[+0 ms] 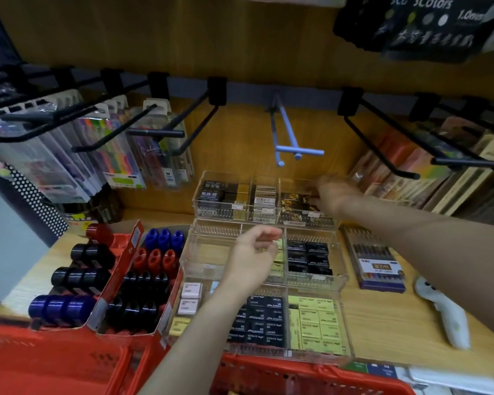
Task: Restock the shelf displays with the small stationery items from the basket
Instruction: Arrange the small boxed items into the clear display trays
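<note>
A clear acrylic tiered display [268, 223] on the wooden shelf holds erasers in compartments. My right hand [330, 192] reaches into the top tier's right compartment, touching the black-and-gold eraser boxes [294, 202]; it is blurred, so its grip is unclear. My left hand [254, 252] hovers over the middle tier with fingers curled, beside yellow erasers [280, 256]; whether it holds anything is not visible. The red basket [297, 374] sits at the bottom edge.
Red cardboard trays of black, blue and red ink bottles [120, 283] stand left of the display. A pen box [378, 263] and a white handheld device [445, 315] lie to the right. Black hooks with pen packs [103, 155] and a pale blue hook [290, 141] jut out above.
</note>
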